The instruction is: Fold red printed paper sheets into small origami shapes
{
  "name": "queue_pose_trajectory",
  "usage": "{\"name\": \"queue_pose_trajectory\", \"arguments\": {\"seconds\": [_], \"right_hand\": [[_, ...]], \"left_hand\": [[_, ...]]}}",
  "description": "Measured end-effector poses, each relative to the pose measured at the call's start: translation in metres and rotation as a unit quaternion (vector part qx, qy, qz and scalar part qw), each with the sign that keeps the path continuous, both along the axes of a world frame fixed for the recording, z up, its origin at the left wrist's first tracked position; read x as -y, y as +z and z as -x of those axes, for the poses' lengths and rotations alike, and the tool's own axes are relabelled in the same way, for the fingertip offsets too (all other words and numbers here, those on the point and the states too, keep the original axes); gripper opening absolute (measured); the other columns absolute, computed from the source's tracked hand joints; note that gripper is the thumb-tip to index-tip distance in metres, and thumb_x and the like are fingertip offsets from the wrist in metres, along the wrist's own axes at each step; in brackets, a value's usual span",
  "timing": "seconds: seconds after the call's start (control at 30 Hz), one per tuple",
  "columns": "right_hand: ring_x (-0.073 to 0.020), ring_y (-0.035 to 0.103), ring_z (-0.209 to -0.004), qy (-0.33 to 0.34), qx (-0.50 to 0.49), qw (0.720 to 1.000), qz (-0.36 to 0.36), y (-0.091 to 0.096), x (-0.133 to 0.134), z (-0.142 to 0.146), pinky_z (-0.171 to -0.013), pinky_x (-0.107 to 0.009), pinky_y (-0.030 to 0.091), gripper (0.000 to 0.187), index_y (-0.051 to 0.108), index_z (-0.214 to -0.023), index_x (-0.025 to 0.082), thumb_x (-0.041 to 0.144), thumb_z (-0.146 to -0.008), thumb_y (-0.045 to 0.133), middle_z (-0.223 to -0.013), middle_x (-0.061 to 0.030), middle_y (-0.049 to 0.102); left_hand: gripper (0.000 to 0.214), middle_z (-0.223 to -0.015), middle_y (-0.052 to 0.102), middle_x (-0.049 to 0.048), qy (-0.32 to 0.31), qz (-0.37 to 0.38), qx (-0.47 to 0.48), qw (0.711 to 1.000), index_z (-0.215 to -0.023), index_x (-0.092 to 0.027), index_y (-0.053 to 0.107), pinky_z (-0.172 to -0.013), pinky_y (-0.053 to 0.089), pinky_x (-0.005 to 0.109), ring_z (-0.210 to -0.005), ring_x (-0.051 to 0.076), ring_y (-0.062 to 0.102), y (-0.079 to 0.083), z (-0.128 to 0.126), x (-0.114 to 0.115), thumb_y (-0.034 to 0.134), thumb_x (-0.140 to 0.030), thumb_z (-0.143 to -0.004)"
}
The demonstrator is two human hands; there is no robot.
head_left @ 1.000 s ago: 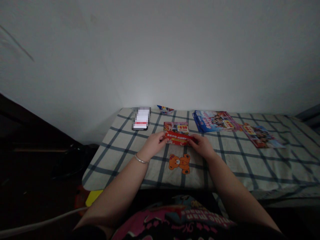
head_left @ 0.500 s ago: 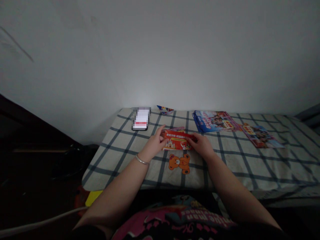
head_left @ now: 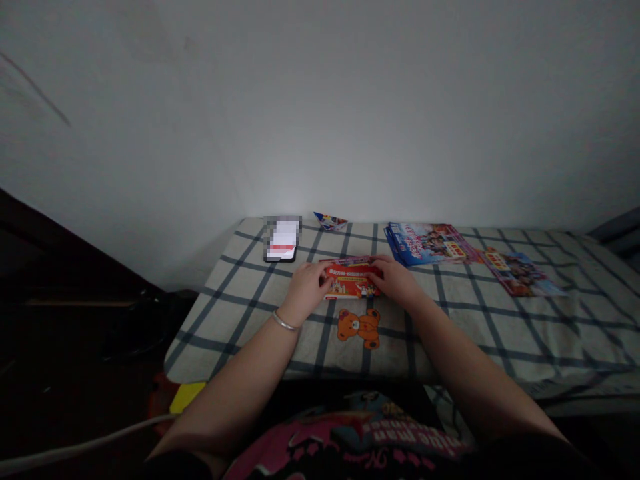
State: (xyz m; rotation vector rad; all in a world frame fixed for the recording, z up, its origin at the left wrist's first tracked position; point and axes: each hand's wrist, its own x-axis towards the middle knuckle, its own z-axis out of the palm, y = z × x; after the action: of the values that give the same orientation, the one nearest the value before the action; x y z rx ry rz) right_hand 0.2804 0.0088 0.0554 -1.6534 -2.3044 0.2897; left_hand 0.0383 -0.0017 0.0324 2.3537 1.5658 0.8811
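A red printed leaflet [head_left: 351, 280], folded in half, lies flat on the checked cloth [head_left: 250, 300] in front of me. My left hand [head_left: 306, 288], with a silver bangle on the wrist, presses on the leaflet's left end with bent fingers. My right hand [head_left: 397, 281] presses on its right end, fingers curved over the top edge. An orange bear print [head_left: 361, 327] on the cloth shows just below the leaflet.
A phone [head_left: 281, 239] with a lit screen lies at the back left. A small folded paper boat [head_left: 330, 220] sits by the wall. A stack of blue and pink leaflets [head_left: 425, 241] and one more leaflet [head_left: 523, 272] lie to the right.
The leaflet's near half was lifted and folded over onto its far half. Both hands moved a little away from me and now press the folded leaflet flat.
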Motion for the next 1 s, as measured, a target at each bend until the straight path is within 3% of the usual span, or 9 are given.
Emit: {"name": "queue_pose_trajectory", "arguments": {"seconds": [0.1, 0.23, 0.4, 0.6, 0.77, 1.0], "right_hand": [[-0.0243, 0.054, -0.121, 0.0, 0.0, 1.0, 0.001, 0.001, -0.009, 0.001, -0.103, -0.036, 0.042, 0.018, 0.068, -0.097, 0.017, 0.027, -0.087, 0.057, -0.14, -0.0114, 0.051], [-0.0216, 0.057, -0.118, 0.014, -0.013, 1.0, 0.012, -0.003, -0.018, 0.004, -0.104, -0.035, 0.042, 0.015, 0.068, -0.093, 0.019, 0.025, -0.088, 0.056, -0.129, -0.0092, 0.06], [-0.0206, 0.056, -0.118, -0.001, -0.018, 1.0, 0.01, -0.009, -0.021, 0.006, -0.101, -0.035, 0.043, 0.013, 0.067, -0.094, 0.021, 0.027, -0.088, 0.057, -0.135, -0.006, 0.056], [-0.0193, 0.061, -0.099, -0.008, -0.019, 1.0, -0.003, -0.011, -0.022, 0.004, -0.087, -0.031, 0.047, 0.014, 0.066, -0.093, 0.02, 0.03, -0.088, 0.057, -0.113, -0.007, 0.063], [-0.0167, 0.059, -0.085, -0.008, -0.065, 0.998, 0.005, -0.014, -0.02, 0.0, -0.077, -0.028, 0.046, 0.01, 0.066, -0.09, 0.02, 0.027, -0.084, 0.061, -0.095, -0.0043, 0.063], [-0.0151, 0.058, -0.081, -0.011, -0.112, 0.994, 0.006, -0.02, -0.017, -0.003, -0.074, -0.027, 0.045, 0.011, 0.067, -0.091, 0.02, 0.025, -0.081, 0.064, -0.093, -0.0029, 0.065]], "left_hand": [[0.029, -0.083, 0.068, 0.0032, 0.006, -0.012, -0.014, 1.0, -0.111, -0.019, 0.065, -0.085, 0.046, 0.037, -0.085, 0.022, 0.058, -0.002, 0.001, -0.002, 0.064, -0.02, -0.083], [0.026, -0.09, 0.069, 0.0046, 0.009, -0.03, -0.032, 0.999, -0.109, -0.019, 0.066, -0.089, 0.046, 0.04, -0.089, 0.023, 0.058, -0.004, 0.003, -0.003, 0.063, -0.021, -0.083], [0.029, -0.111, 0.066, 0.0071, 0.019, -0.045, -0.026, 0.998, -0.111, -0.019, 0.066, -0.097, 0.046, 0.041, -0.105, 0.024, 0.057, -0.008, 0.005, -0.005, 0.062, -0.021, -0.083], [0.036, -0.133, 0.057, 0.011, 0.019, -0.016, -0.048, 0.999, -0.121, -0.018, 0.062, -0.108, 0.041, 0.046, -0.123, 0.027, 0.05, -0.009, 0.006, -0.006, 0.057, -0.023, -0.086], [0.04, -0.133, 0.059, 0.0078, -0.017, 0.006, -0.051, 0.999, -0.125, -0.018, 0.059, -0.112, 0.036, 0.046, -0.129, 0.027, 0.045, -0.006, 0.007, -0.004, 0.057, -0.022, -0.086], [0.037, -0.125, 0.063, 0.008, -0.042, 0.015, -0.054, 0.998, -0.121, -0.019, 0.061, -0.109, 0.037, 0.044, -0.12, 0.025, 0.052, 0.001, 0.007, -0.006, 0.06, -0.023, -0.084]]}}
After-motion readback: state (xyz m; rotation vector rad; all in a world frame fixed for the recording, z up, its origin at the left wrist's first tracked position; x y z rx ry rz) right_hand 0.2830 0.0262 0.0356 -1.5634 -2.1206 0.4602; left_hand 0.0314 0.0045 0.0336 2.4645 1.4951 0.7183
